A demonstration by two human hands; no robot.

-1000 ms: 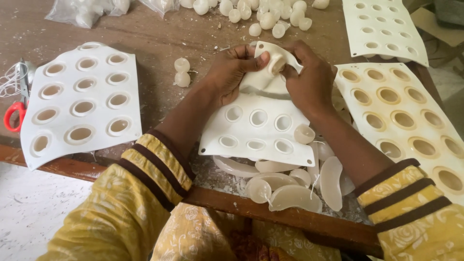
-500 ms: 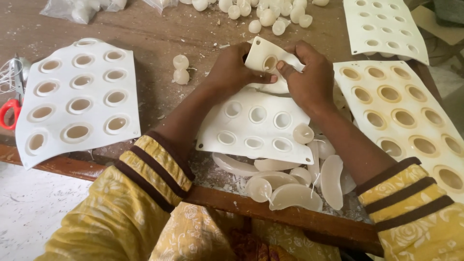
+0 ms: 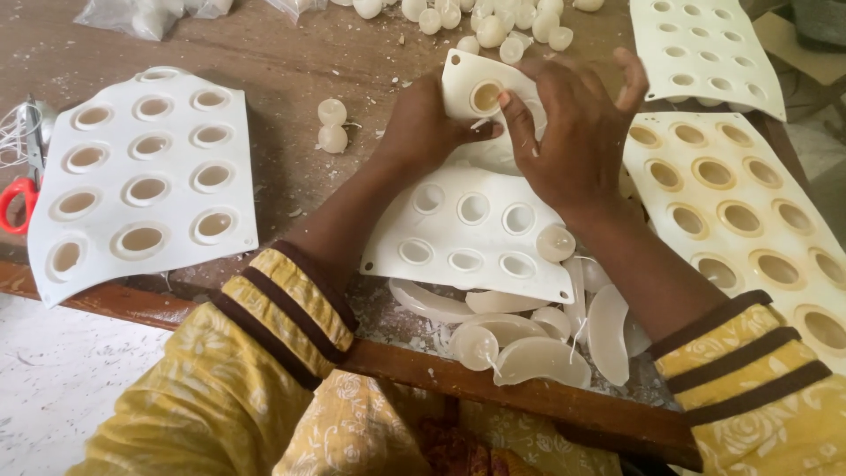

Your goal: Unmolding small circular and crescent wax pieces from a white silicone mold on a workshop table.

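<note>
Head view: hands (image 3: 564,132) on white mould (image 3: 471,225)

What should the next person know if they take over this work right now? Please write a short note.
Left hand: grips the bent-up far end of the white mould sheet.
Right hand: fingers on that end, beside a cavity holding a tan piece.
Done: the sheet's flat part shows empty holes; pale pieces lie at the near table edge.
Left: filled mould sheets at the left and right.
</note>
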